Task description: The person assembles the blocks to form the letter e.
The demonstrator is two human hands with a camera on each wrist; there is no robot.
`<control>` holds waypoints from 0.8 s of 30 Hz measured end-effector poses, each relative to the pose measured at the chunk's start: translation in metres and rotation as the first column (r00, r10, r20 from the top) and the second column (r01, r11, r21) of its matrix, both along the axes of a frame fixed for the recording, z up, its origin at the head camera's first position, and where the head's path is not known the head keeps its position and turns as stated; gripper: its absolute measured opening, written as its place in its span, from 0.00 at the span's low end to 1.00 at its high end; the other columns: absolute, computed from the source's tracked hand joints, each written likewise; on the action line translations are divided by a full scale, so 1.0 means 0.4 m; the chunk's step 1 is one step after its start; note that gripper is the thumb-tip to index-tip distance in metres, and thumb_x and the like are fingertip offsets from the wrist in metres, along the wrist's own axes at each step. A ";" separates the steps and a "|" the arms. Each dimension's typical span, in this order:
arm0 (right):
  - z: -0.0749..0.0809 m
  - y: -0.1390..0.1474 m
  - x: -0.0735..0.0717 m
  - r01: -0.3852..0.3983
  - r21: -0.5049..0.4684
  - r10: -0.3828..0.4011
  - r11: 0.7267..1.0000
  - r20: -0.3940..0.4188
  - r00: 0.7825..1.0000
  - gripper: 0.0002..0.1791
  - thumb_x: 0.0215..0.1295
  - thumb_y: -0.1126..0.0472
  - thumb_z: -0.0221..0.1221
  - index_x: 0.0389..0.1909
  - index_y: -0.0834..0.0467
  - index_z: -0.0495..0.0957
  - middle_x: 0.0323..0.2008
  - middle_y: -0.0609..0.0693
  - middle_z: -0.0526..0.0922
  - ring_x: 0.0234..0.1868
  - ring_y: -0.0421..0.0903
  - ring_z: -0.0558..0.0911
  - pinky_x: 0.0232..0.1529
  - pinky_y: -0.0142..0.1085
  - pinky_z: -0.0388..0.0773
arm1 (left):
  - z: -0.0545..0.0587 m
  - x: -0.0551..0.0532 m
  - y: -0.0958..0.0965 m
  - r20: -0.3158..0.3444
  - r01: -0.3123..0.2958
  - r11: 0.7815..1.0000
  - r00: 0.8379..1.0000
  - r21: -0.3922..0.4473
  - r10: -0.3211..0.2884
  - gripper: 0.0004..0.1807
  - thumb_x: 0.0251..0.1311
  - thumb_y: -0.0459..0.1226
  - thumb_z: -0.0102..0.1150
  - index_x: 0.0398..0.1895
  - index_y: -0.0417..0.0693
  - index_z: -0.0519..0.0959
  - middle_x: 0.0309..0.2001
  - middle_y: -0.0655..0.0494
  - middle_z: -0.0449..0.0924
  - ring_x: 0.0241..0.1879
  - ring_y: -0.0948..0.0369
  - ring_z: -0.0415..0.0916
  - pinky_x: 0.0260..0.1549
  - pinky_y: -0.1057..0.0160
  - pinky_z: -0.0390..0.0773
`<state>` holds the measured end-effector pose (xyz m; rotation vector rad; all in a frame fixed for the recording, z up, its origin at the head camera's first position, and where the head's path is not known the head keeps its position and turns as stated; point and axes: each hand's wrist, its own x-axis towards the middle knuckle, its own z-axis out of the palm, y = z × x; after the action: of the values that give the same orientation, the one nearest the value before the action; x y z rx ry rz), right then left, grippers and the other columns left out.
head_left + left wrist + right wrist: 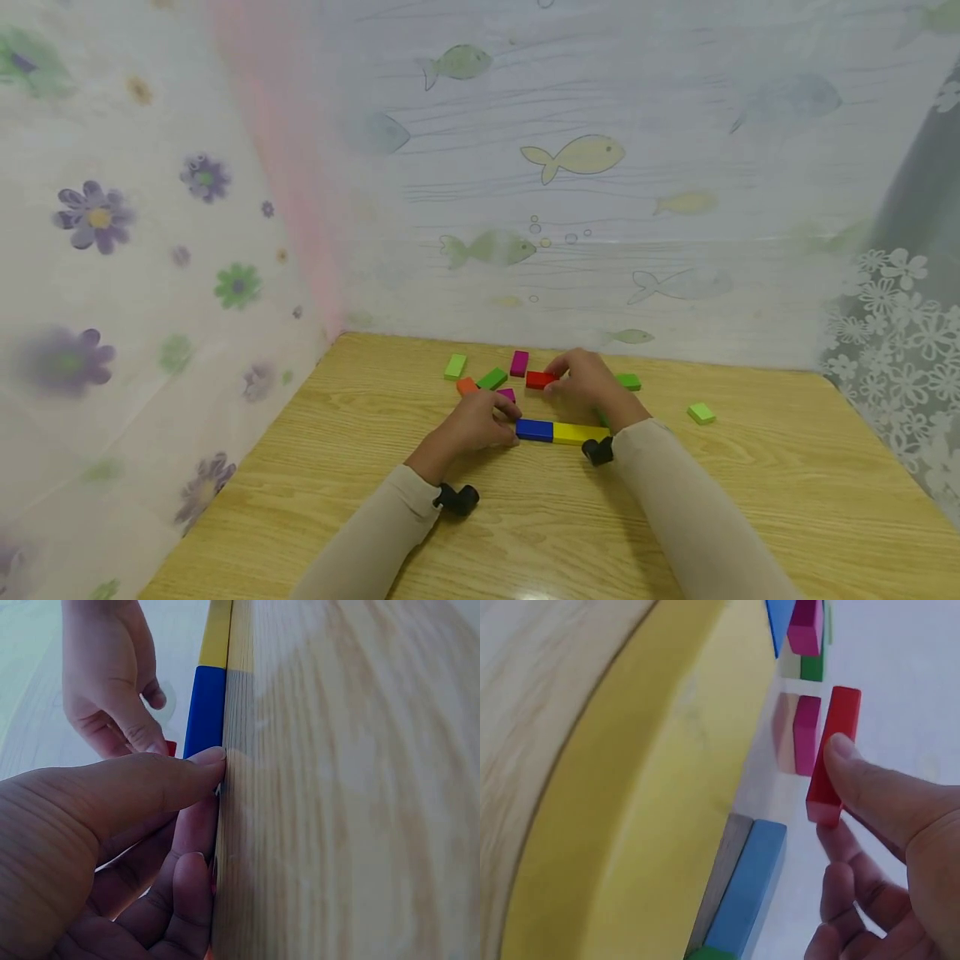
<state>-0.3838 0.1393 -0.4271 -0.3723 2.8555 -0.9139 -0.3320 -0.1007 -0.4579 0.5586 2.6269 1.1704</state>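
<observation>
A blue block point(534, 430) and a yellow block point(573, 433) lie end to end in a straight row on the table. My left hand point(476, 423) pinches the blue block's left end, thumb tip on its near edge in the left wrist view point(206, 769). Beyond the row, my right hand point(588, 382) holds a red block point(835, 757) between thumb and fingers. A magenta block point(808, 735) stands close to the red one in the right wrist view. A light blue block point(750, 885) lies alongside the yellow block there, hidden by my right arm in the head view.
Behind the row are a light green block point(455, 367), a green block point(492, 379), an orange block point(467, 387) and another magenta block point(519, 363). Farther right lie a green block point(628, 382) and a light green one point(701, 413). A patterned curtain point(480, 200) borders the table's far edge.
</observation>
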 end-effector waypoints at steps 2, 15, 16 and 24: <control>0.001 -0.002 -0.007 0.014 -0.010 -0.014 1.000 0.001 1.000 0.16 0.66 0.55 0.70 0.53 0.54 0.87 0.51 0.53 0.86 0.52 0.53 0.81 0.60 0.51 0.77 | 0.002 0.000 -0.001 -0.004 0.001 1.000 1.000 0.000 -0.001 0.18 0.52 0.37 0.80 0.47 0.54 0.88 0.48 0.59 0.87 0.37 0.66 0.83 0.42 0.62 0.84; -0.014 -0.021 -0.021 0.075 -0.009 -0.075 0.997 -0.008 0.997 0.17 0.64 0.58 0.72 0.53 0.59 0.87 0.52 0.56 0.87 0.55 0.55 0.82 0.62 0.51 0.78 | -0.006 0.004 -0.006 -0.027 0.027 0.999 0.999 0.032 -0.026 0.18 0.52 0.36 0.80 0.47 0.51 0.88 0.45 0.59 0.88 0.35 0.67 0.84 0.37 0.65 0.83; -0.014 -0.022 -0.020 0.075 -0.007 -0.075 0.997 -0.004 0.997 0.17 0.64 0.59 0.71 0.53 0.59 0.87 0.52 0.57 0.87 0.56 0.56 0.82 0.63 0.51 0.77 | -0.005 0.004 -0.006 -0.027 0.023 0.999 0.999 0.029 -0.022 0.18 0.52 0.36 0.80 0.47 0.51 0.88 0.45 0.59 0.88 0.35 0.67 0.84 0.36 0.65 0.83; -0.015 -0.018 -0.020 0.072 0.024 -0.072 0.997 0.008 0.997 0.18 0.64 0.60 0.71 0.54 0.60 0.86 0.55 0.58 0.86 0.58 0.57 0.81 0.66 0.53 0.75 | 0.002 0.007 -0.003 -0.030 0.011 1.000 0.999 0.013 -0.010 0.17 0.52 0.36 0.80 0.47 0.52 0.89 0.46 0.58 0.88 0.35 0.65 0.84 0.36 0.64 0.83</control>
<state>-0.3917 0.1322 -0.4332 -0.2642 2.8861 -0.8900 -0.3293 -0.1020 -0.4570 0.5967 2.6400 1.1860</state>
